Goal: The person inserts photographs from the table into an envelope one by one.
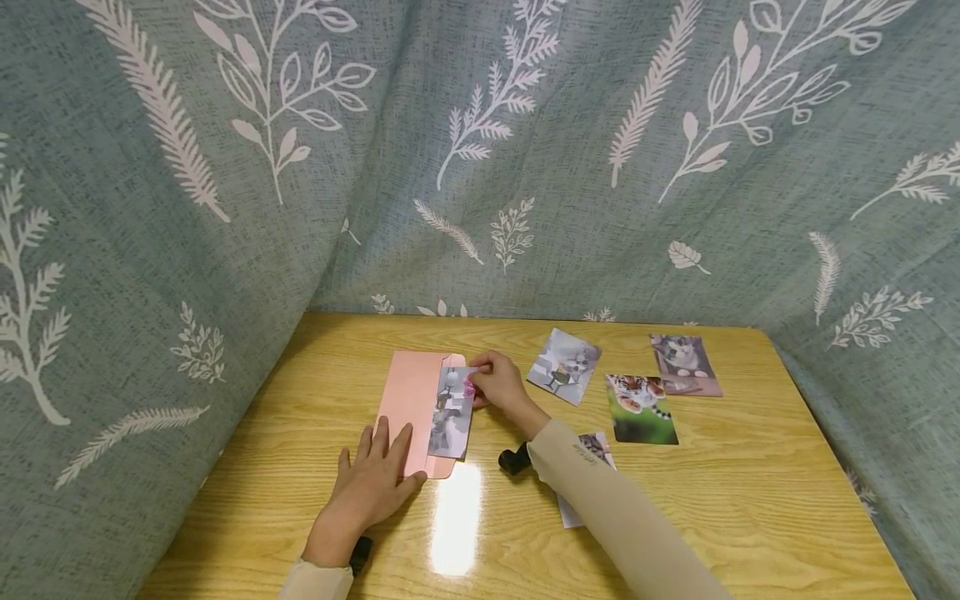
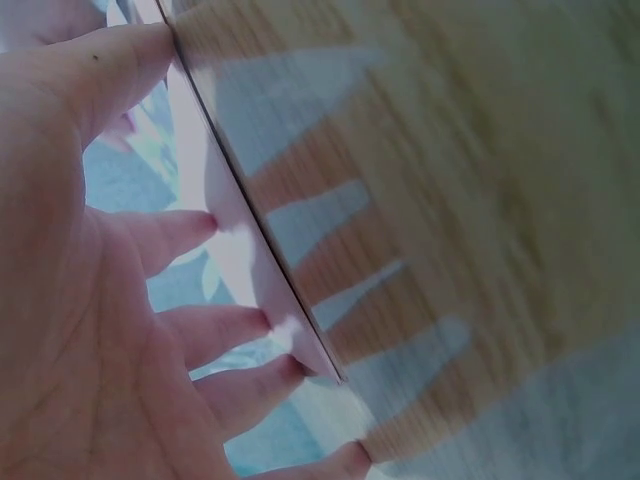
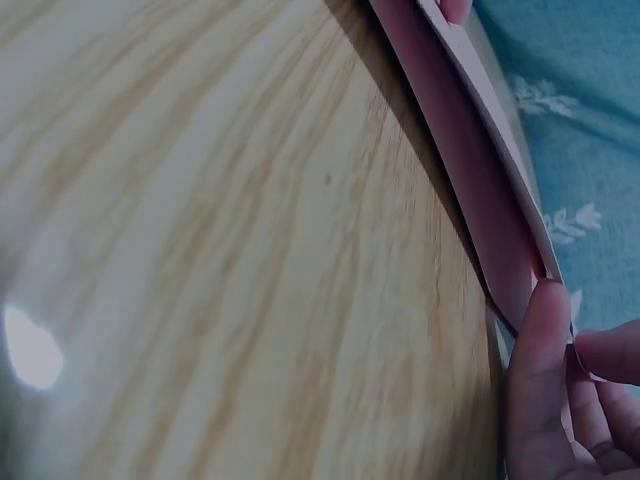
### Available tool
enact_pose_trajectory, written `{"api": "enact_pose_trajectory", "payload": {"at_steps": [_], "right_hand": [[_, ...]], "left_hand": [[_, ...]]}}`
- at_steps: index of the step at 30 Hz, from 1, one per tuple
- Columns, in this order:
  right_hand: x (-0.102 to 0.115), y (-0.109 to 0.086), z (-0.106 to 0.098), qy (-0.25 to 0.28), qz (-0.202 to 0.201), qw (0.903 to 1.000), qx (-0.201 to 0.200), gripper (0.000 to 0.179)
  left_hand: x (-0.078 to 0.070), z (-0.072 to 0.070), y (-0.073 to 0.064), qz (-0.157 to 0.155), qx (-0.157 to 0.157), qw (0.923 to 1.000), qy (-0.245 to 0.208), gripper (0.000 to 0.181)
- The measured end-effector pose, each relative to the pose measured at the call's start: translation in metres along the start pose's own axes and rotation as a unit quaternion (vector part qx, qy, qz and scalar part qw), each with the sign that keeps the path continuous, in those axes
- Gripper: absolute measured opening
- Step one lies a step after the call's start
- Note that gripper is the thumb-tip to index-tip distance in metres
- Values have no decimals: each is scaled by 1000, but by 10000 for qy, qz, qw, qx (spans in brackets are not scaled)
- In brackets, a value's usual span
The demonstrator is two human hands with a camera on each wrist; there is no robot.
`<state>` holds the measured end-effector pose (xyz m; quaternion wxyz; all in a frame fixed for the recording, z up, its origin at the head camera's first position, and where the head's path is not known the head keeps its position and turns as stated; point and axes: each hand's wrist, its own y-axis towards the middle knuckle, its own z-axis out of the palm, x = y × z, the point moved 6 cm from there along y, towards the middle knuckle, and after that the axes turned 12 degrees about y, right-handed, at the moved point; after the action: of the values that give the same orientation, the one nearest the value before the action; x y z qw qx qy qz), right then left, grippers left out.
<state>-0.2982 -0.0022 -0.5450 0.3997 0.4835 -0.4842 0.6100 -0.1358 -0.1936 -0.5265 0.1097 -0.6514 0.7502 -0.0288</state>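
Note:
A pink envelope [image 1: 411, 379] lies flat on the wooden table, its flap side facing right. My left hand [image 1: 372, 481] rests on its lower left part with fingers spread; in the left wrist view those fingertips [image 2: 250, 322] touch the envelope's surface. Over the envelope's right side lies a photo card [image 1: 452, 421] with a grey animal picture and a pink patch. My right hand [image 1: 501, 385] pinches this card near its upper right corner, between thumb and fingers. In the right wrist view the card's edge stands raised above the pink flap [image 3: 470, 170].
Right of the hands lie a grey animal photo [image 1: 564, 367], a tiger photo [image 1: 641, 408] and a koala photo [image 1: 686, 365]. Another photo [image 1: 572, 514] is partly hidden under my right sleeve. A patterned curtain [image 1: 480, 167] hangs behind the wooden table [image 1: 735, 500].

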Motion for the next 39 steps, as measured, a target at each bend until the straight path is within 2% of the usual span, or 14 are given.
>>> {"api": "enact_pose_trajectory", "payload": {"at_steps": [24, 33, 37, 39], "right_hand": [[6, 5, 31, -722, -343, 9968, 33, 14], [11, 1, 25, -1320, -568, 9895, -129, 22], [12, -5, 22, -1232, -606, 9905, -79, 25], [12, -10, 21, -1017, -566, 9932, -9, 25]], "left_hand": [[-1, -1, -2, -66, 48, 10000, 49, 77], [-1, -1, -1, -98, 93, 9999, 38, 77], [-1, -1, -1, -82, 81, 9999, 31, 78], [-1, 0, -1, -75, 57, 10000, 26, 78]]}}
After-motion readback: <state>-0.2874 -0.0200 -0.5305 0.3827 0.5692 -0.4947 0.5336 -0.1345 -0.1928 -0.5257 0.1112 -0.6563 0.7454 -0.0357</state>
